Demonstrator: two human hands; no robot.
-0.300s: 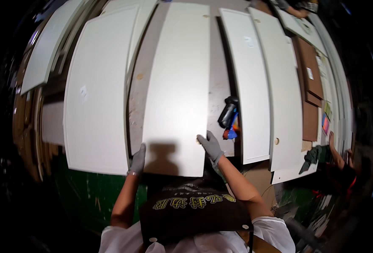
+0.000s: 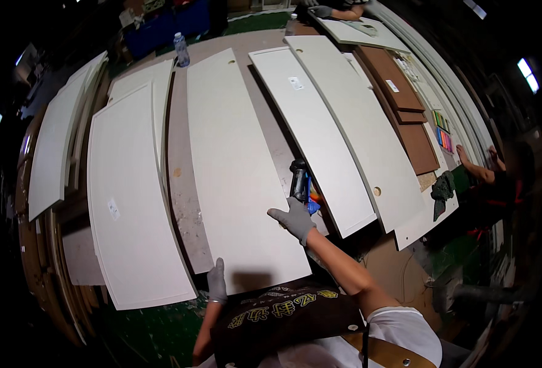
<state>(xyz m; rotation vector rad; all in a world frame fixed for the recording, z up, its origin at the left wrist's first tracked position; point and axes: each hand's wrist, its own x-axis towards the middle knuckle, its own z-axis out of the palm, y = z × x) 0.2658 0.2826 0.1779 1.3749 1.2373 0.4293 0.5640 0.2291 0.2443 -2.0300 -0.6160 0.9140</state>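
Observation:
A long white panel point(image 2: 234, 165) lies lengthwise in front of me on the workbench. My left hand point(image 2: 217, 281), in a grey glove, rests on its near left corner. My right hand point(image 2: 293, 219), also gloved, lies flat with fingers spread on the panel's right edge. Just beyond that hand a black power drill point(image 2: 299, 181) lies in the gap beside the panel, with small blue and orange items under it.
More white panels point(image 2: 130, 196) point(image 2: 320, 135) point(image 2: 369, 129) lie side by side on the brown bench point(image 2: 182, 184). Brown boards point(image 2: 406, 104) sit at the right. A plastic bottle point(image 2: 181, 50) stands at the far edge. Another person's arm point(image 2: 476, 168) reaches in at right; other gloved hands point(image 2: 329, 11) work at the far end.
My right hand has slid from the panel's near end up along its right edge toward the drill. The view has swung, so the panels now slant.

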